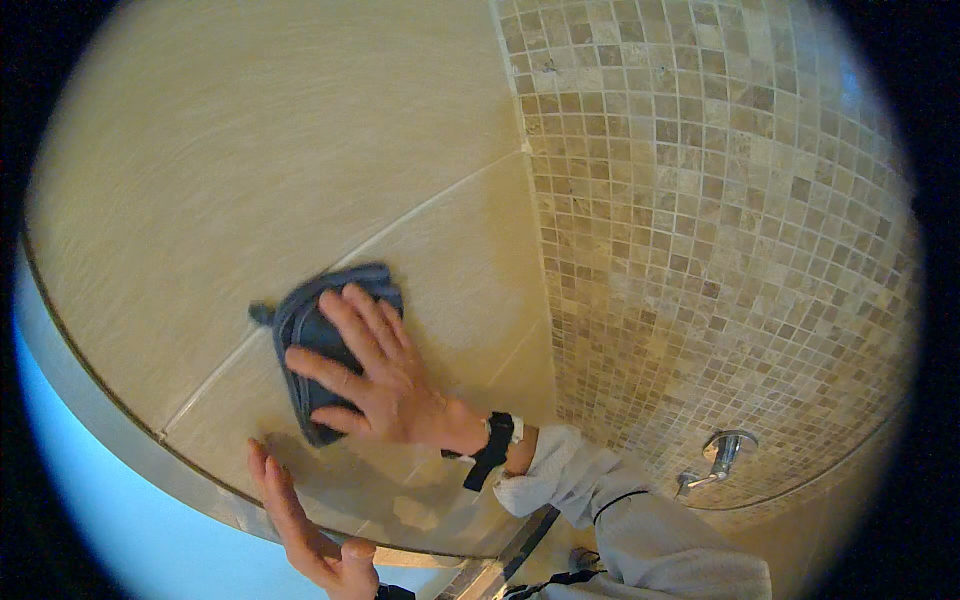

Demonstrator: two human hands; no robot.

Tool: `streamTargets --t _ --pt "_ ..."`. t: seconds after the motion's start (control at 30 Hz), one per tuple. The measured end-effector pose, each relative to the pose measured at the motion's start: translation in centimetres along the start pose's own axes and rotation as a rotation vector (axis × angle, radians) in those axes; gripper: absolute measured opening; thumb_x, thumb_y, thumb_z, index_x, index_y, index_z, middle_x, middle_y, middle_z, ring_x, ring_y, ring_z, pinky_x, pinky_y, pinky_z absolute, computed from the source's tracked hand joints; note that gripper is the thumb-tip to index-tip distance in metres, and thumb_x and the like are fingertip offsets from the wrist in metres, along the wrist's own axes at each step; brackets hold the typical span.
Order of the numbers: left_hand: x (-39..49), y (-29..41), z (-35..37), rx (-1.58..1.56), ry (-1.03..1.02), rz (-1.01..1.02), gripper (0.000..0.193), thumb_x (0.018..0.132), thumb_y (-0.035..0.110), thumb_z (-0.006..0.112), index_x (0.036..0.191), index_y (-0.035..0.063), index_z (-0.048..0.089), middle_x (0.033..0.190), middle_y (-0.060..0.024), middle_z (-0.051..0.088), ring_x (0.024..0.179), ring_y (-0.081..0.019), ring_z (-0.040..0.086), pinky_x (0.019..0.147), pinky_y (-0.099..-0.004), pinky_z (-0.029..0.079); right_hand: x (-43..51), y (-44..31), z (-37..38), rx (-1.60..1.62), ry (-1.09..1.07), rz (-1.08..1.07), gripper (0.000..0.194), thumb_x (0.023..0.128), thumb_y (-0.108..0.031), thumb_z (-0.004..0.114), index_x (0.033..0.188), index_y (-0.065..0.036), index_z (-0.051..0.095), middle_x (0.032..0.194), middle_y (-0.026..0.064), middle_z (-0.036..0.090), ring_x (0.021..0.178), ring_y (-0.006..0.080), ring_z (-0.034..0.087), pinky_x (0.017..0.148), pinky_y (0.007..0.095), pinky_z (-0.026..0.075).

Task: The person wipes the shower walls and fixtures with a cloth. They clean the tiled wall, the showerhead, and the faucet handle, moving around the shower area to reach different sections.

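Observation:
Against a beige tiled wall [300, 150] lies a folded dark grey cloth [319, 397], with one small corner sticking out at its left. My right hand [394, 382] is flat on the cloth, fingers spread, pressing it to the tiles and hiding part of it. A black strap circles that wrist, below a light rolled sleeve. Lower down, my left hand [311, 536] is raised with its fingers up and thumb apart, holding nothing. It is near the wall's lower left edge; whether it touches the tiles I cannot tell.
A wall of small brown and beige mosaic tiles [637, 225] meets the large tiles at a corner on the right. A chrome shower valve with a lever [724, 454] juts from it at the lower right. A dark edge strip [529, 540] runs near the bottom.

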State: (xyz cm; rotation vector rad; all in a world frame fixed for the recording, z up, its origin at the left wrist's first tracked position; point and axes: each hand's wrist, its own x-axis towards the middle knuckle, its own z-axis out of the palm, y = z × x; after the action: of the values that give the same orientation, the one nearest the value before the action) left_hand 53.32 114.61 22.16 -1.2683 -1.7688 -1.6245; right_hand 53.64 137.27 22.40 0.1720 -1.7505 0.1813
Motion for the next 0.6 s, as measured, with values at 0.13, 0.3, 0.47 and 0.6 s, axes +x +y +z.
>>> streamTargets --t 0.13,0.3,0.47,0.6 --pt "-0.1 0.2 0.4 0.011 0.020 0.007 0.114 0.089 0.080 0.068 0.166 0.0007 0.041 0.177 -0.0208 0.030 0.165 -0.0360 0.027 0.132 -0.0539 0.022 -0.7 2.9 -1.8 -0.066 0.031 0.135 0.079 0.090 -0.040 0.081 0.161 -0.022 0.050 0.174 0.0299 0.024 0.158 0.0561 0.024 0.124 0.0710 0.025" --pt "-0.3 0.1 1.0 0.044 0.016 0.000 0.111 0.090 0.077 0.069 0.165 0.0001 0.042 0.177 -0.0218 0.029 0.165 -0.0370 0.026 0.132 -0.0528 0.021 -5.5 1.9 -1.1 -0.036 0.064 0.086 0.077 0.089 -0.044 0.082 0.157 -0.022 0.055 0.172 0.0300 0.028 0.155 0.0579 0.030 0.122 0.0720 0.028" --pt "-0.3 0.0 1.6 0.071 -0.001 0.024 0.111 0.090 0.077 0.070 0.165 0.0001 0.042 0.177 -0.0235 0.030 0.165 -0.0378 0.026 0.133 -0.0522 0.020 -5.2 -1.1 0.4 0.011 -0.179 -0.065 0.070 0.085 -0.048 0.084 0.150 -0.030 0.064 0.170 0.0251 0.036 0.155 0.0514 0.034 0.117 0.0634 0.036" --pt "-0.7 -0.3 1.4 0.072 -0.005 0.031 0.108 0.092 0.074 0.069 0.165 0.0004 0.043 0.176 -0.0240 0.031 0.164 -0.0382 0.028 0.132 -0.0524 0.022 -2.8 1.1 0.0 -0.024 -0.051 -0.003 0.071 0.092 -0.050 0.077 0.156 -0.028 0.057 0.172 0.0231 0.036 0.156 0.0490 0.036 0.121 0.0648 0.033"
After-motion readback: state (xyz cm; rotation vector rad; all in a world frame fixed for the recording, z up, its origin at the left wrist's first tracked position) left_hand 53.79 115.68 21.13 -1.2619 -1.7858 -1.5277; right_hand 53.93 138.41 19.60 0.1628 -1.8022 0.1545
